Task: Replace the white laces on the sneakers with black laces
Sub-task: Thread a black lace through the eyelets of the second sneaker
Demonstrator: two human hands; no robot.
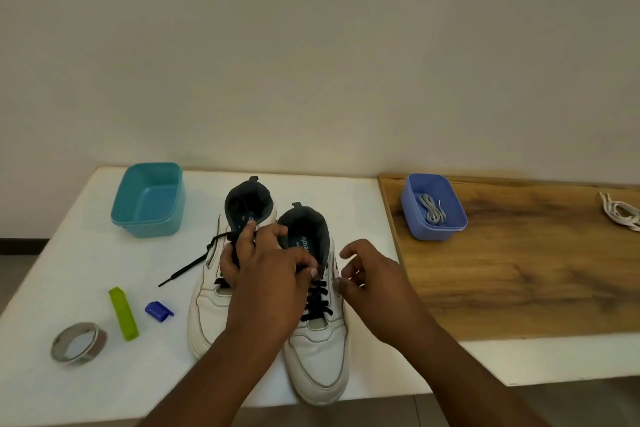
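Hands [266,267] cover sneakers [318,350]; tape roll [79,342], clips, tubs stand around.

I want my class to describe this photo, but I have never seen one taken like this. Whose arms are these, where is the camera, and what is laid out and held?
There is no machine. The single picture comes from a camera worn on a person's head, looking down at their own bare hands.

On the white tabletop stand two white leather sneakers, toes toward the wearer, both showing black laces. The left hand lies over the left sneaker, its fingers curled at the black lace there. The right hand hovers beside the right sneaker, loosely curled, holding nothing I can see.

Left of the sneakers: an empty teal plastic tub, a grey tape roll, a green plastic clip and a small blue plastic piece. On the wooden board to the right: a blue plastic tub holding grey laces, and loose white laces.
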